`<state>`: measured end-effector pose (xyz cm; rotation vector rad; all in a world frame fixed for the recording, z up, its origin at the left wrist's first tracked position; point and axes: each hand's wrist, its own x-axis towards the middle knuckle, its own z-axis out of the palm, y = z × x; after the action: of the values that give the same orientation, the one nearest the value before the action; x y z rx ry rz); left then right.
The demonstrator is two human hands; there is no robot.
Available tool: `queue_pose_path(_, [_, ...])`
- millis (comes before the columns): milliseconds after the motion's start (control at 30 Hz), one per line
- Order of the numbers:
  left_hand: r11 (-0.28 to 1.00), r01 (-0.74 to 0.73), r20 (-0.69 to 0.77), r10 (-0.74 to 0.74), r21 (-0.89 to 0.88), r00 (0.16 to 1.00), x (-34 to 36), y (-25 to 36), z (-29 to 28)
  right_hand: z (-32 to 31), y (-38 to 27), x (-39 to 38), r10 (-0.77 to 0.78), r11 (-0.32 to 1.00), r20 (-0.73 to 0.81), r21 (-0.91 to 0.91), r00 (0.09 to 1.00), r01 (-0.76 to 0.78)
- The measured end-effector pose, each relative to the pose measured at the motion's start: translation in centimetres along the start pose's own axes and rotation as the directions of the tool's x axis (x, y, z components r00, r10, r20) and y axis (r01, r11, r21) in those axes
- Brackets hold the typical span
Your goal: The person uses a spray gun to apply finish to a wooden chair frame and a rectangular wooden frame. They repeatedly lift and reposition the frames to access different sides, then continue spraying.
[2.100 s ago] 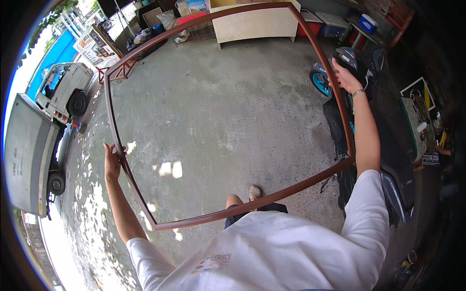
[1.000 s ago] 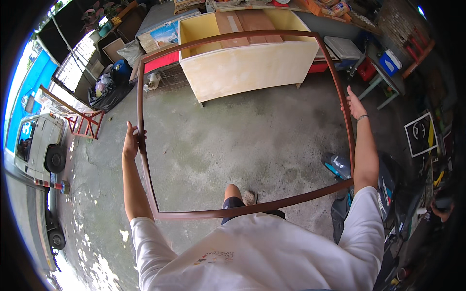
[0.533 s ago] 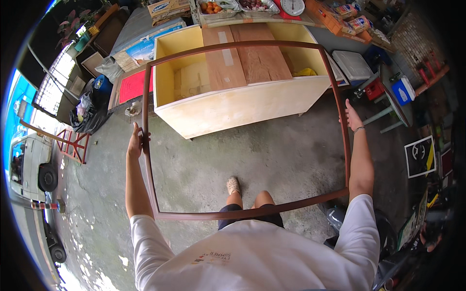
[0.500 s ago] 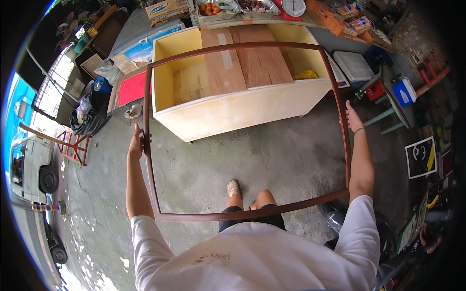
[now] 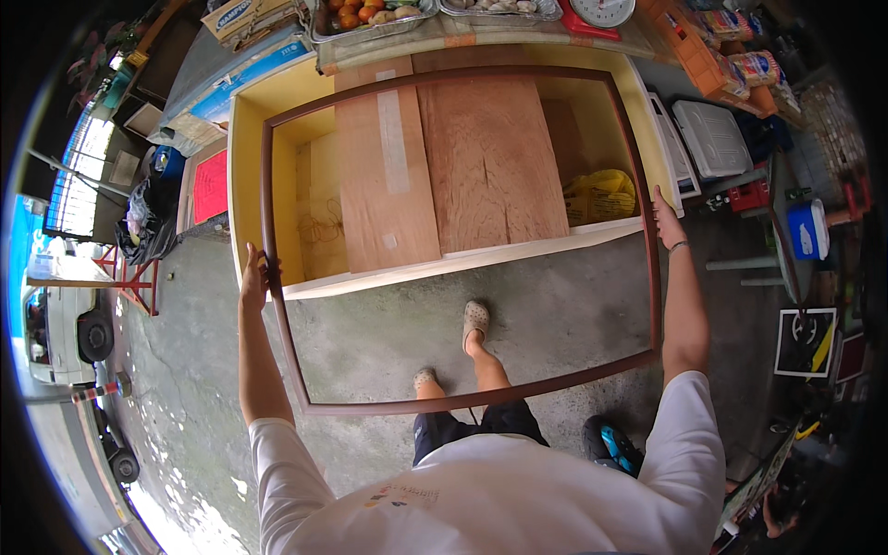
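Observation:
Between both hands I hold a large, empty brown rectangular frame (image 5: 388, 407) level in front of me. My left hand (image 5: 254, 276) is closed around its left side. Opposite it, my right hand (image 5: 668, 222) grips the right side, its fingers partly hidden by the frame. Beyond and beneath the frame's far part sits a long wooden cabinet (image 5: 239, 176) with a yellow interior. Two brown plywood panels (image 5: 495, 162) cover its middle. In its right compartment lies a yellow plastic bag (image 5: 606, 196), and thin cord or wire (image 5: 322, 231) shows in the left one.
Behind the cabinet, a counter carries foil trays of produce (image 5: 370, 20) and a scale (image 5: 601, 13). An orange crate (image 5: 712, 65) stands far right, near a table (image 5: 786, 236). A red metal stand (image 5: 139, 282) is at left. A dark blue-marked object (image 5: 610, 446) lies near my right side.
I have stepped forward with the frame, and the cabinet now lies closer under its far half. Both hands keep their grip on the frame's sides.

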<state>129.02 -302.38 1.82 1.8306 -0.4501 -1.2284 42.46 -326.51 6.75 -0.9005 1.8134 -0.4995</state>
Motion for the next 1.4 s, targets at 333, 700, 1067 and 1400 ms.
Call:
queue_pose_path(333, [0.998,-0.009,0.017,0.01,-0.061,1.0,8.8,3.5,1.3,0.3,-4.2,10.3,-0.054,0.984,0.159,0.177,0.986,0.025])
queue_pose_path(700, [0.997,-0.028,-0.245,0.046,0.078,0.968,10.5,2.4,-1.5,-0.6,-4.9,13.6,-0.192,0.981,0.0,0.018,0.981,0.191])
queue_pose_path(1067, [0.994,0.108,-0.626,-0.105,-0.034,0.773,-22.7,-23.3,-7.9,5.8,21.5,-14.9,-0.07,0.966,-0.486,0.183,0.871,0.18])
queue_pose_path(1400, [0.827,0.198,0.287,-0.392,0.527,0.874,-37.5,-46.6,-9.3,29.5,46.9,-52.6,0.629,0.756,0.442,-0.541,0.64,-0.369])
